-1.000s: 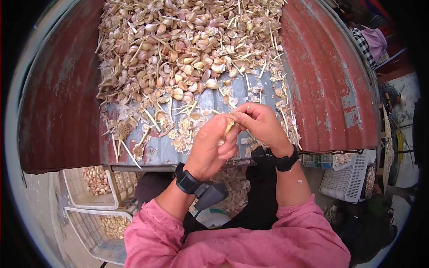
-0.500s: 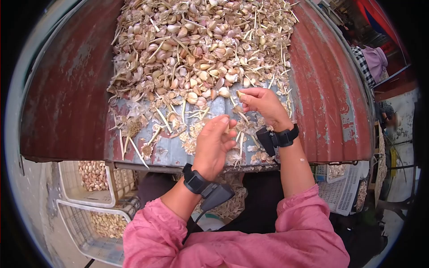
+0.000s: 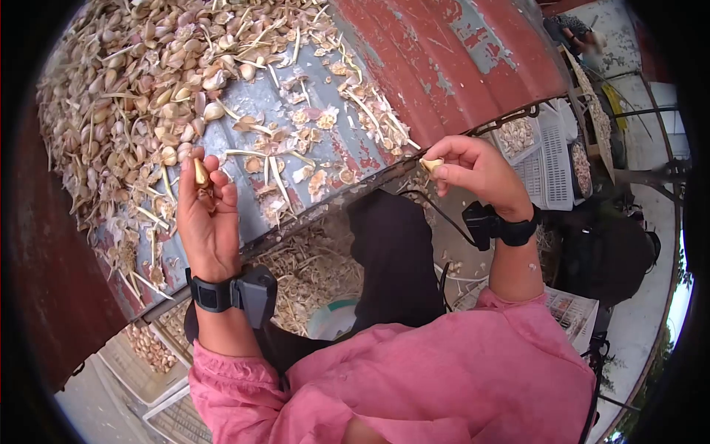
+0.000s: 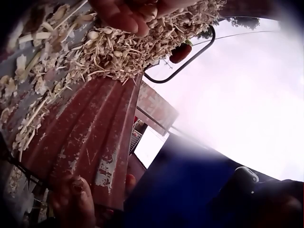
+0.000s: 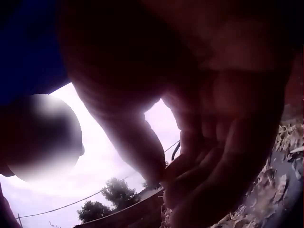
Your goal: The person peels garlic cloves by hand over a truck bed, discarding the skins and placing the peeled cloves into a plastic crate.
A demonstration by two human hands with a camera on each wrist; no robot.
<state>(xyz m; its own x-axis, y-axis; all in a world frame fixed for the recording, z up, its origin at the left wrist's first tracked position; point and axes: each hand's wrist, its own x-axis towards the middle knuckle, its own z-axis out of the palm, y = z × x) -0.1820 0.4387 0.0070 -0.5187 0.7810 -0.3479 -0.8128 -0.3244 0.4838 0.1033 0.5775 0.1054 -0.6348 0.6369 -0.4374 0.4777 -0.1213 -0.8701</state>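
My left hand, palm up over the front of the metal sheet, holds a yellowish garlic clove among its curled fingers. Off to the right, just past the sheet's front edge, my right hand pinches a pale tan clove-like piece between thumb and fingertips. Dark in the right wrist view, the right hand hides that piece. In the left wrist view the left fingers show at the top. A big heap of garlic cloves with skins and dry stalks covers the sheet beyond the left hand.
Red, peeling corrugated metal flanks the heap. Loose skins and stalks lie near the sheet's front edge. White crates stand at right, and a crate of cloves sits low at left. Skins litter the ground between the legs.
The hands, together a second ago, have drawn wide apart. The right hand has carried its piece rightward past the sheet's edge. The head view has turned to the right.
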